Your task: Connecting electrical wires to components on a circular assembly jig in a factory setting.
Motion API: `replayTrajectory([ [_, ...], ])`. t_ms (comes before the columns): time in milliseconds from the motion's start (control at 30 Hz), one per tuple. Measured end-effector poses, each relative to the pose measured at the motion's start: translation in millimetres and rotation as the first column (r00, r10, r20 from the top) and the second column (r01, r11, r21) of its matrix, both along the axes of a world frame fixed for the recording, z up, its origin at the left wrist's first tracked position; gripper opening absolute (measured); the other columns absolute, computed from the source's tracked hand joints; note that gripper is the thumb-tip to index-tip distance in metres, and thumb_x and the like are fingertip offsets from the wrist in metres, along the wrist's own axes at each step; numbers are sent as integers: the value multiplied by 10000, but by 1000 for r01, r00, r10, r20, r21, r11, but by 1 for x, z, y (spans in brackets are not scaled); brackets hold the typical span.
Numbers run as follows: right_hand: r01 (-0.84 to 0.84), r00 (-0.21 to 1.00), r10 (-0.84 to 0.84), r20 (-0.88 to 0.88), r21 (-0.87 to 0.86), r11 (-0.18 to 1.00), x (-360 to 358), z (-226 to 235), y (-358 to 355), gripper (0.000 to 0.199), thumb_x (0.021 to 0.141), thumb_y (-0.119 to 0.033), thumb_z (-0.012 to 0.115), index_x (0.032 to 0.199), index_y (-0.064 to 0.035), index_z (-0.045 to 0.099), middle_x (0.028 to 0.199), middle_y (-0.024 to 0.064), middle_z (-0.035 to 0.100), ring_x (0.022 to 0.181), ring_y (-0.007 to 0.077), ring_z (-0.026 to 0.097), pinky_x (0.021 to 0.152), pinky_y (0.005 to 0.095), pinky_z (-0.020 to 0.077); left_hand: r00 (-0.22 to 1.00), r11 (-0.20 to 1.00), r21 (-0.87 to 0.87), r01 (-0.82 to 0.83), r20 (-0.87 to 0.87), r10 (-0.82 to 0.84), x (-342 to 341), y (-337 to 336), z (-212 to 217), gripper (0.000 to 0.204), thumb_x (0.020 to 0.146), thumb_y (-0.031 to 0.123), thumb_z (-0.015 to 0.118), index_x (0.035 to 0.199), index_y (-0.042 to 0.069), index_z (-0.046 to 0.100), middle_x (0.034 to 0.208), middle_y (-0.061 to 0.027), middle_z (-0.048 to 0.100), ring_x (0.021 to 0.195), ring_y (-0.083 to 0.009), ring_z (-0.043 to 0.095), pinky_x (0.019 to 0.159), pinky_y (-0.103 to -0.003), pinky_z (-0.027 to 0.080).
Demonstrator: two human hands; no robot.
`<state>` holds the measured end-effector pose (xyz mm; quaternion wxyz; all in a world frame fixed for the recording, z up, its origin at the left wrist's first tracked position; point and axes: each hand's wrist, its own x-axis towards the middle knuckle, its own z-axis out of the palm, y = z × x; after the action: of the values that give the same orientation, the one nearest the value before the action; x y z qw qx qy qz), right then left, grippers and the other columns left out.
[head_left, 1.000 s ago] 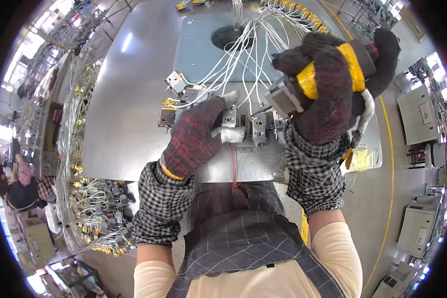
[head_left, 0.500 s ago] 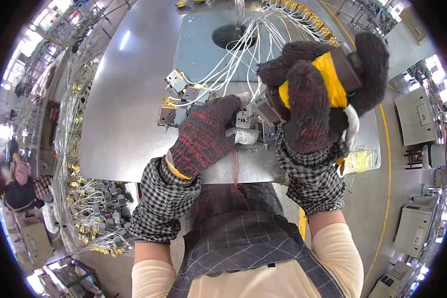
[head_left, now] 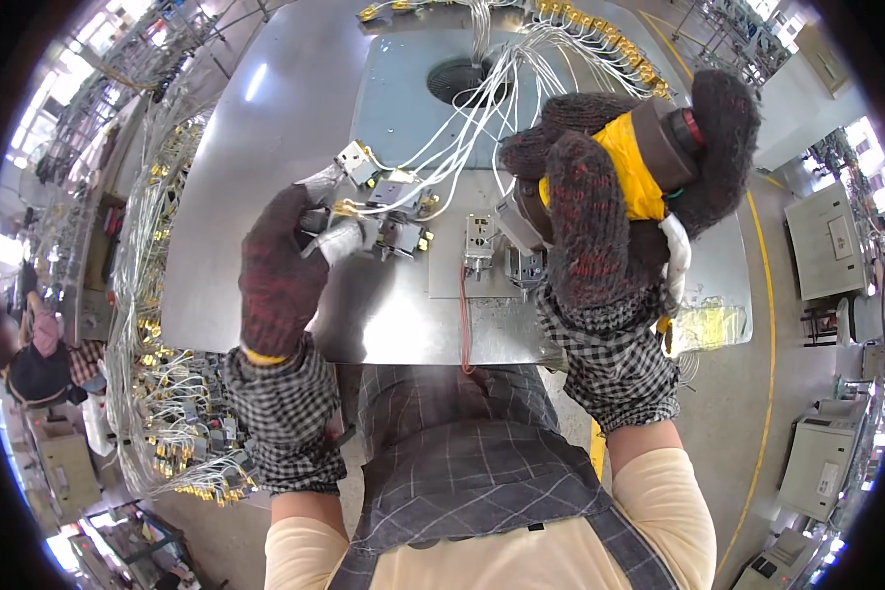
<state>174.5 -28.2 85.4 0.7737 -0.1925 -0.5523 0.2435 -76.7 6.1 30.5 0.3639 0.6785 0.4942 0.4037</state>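
Observation:
My left hand (head_left: 283, 267), in a dark knit glove, pinches a small grey wired switch part (head_left: 395, 234) on the steel worktable (head_left: 265, 128). My right hand (head_left: 610, 206), also gloved, grips a yellow and black power screwdriver (head_left: 649, 157) whose tip points down near a grey mounting plate (head_left: 482, 265). A white switch block (head_left: 480, 236) stands on that plate just left of the tool. White wires (head_left: 462, 108) with brass terminals fan from the parts toward the far edge.
Bundles of wired switches (head_left: 167, 413) hang off the table's left side. A clear bag with yellow parts (head_left: 708, 324) lies at the right edge. Another person (head_left: 29, 344) sits far left. Grey machines (head_left: 826, 246) stand on the floor to the right.
My left hand has slid left from the plate in front of me to the switch parts farther left. My right hand with the screwdriver has shifted slightly right and tilted.

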Motion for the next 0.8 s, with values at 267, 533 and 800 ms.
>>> replayTrajectory([
  [267,-34,959,1,-284,-110,993,-13,9,-14,675,936,-102,647,1489,-146,262,1025,247,655,815,319,703,729,496,631,929,859,358,365,-86,-359,52,-30,-20,628,744,100,844,1313,75,580,1214,-121,650,1053,-212,655,829,-342,553],
  [533,180,981,-176,87,-31,983,8,8,1,719,905,-131,684,1482,-106,255,889,216,684,786,297,709,639,401,617,791,907,21,421,480,-379,49,-32,-35,680,799,83,805,1396,48,482,1309,-126,595,1134,-224,634,961,-332,534],
  [800,676,136,-953,271,678,289,92,-3,21,248,1024,-247,467,1208,-105,556,910,173,720,782,228,707,1080,507,388,908,906,159,391,97,-409,113,-16,-27,652,666,204,895,1243,99,611,900,-24,618,774,-123,616,688,-305,529],
])
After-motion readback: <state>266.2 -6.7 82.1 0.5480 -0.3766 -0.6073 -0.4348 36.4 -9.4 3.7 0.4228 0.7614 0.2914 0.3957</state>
